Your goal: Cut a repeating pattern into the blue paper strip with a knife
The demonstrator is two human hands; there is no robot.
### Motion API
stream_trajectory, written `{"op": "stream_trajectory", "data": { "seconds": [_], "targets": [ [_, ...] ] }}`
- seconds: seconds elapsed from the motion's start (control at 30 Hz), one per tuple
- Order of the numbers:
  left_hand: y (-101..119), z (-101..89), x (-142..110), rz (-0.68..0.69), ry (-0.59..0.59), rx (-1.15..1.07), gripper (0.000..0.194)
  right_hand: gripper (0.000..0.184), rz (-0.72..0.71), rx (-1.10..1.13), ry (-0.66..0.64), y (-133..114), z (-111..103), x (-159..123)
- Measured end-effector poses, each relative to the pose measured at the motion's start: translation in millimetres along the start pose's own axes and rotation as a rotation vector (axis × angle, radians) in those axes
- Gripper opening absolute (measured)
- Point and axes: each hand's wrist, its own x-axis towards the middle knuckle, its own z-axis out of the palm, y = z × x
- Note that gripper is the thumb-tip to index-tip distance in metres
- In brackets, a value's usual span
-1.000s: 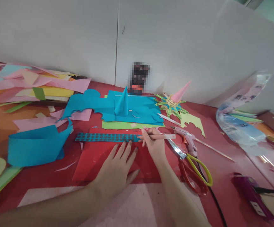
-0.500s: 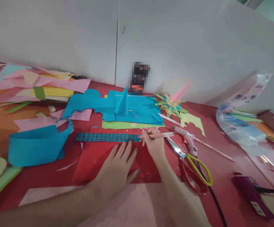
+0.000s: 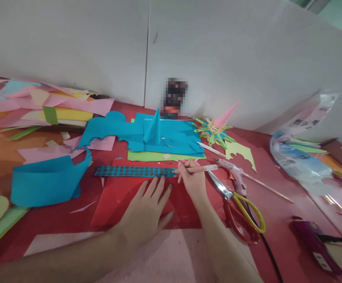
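Note:
My right hand (image 3: 193,181) grips a slim pinkish pen (image 3: 206,169), its tip at the right end of a blue paper strip (image 3: 123,171). Rows of dark curved marks cover that strip. My left hand (image 3: 150,204) lies flat with fingers spread, fingertips at the strip's lower edge. Under both hands is a red sheet (image 3: 114,204). A blue paper cone (image 3: 153,129) stands upright on blue paper (image 3: 179,135) behind the strip. To the left sits a curled blue paper band (image 3: 43,182).
Right of my hand lie scissors (image 3: 244,212) and a pink glue gun (image 3: 235,175). A pink cone with green paper spokes (image 3: 218,125) stands behind them. Coloured paper scraps (image 3: 55,104) pile up at left. A plastic bag (image 3: 300,145) and purple power strip (image 3: 317,243) are at right.
The pen shifts very slightly in my right hand while its tip stays at the strip's right end. My left hand keeps its place.

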Motion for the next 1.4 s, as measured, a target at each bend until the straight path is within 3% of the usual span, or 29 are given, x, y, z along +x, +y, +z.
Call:
{"op": "stream_trajectory", "data": {
  "seconds": [0.63,1.4],
  "targets": [
    [-0.2,1.6,-1.1,-0.001,-0.013,-0.008,0.054,0.03,-0.058,-0.075,-0.021,-4.6,-0.2,0.2],
    [-1.1,1.8,0.0,0.007,-0.005,0.004,0.053,0.028,0.016,-0.019,0.009,-1.2,-0.6,0.5]
  ]
}}
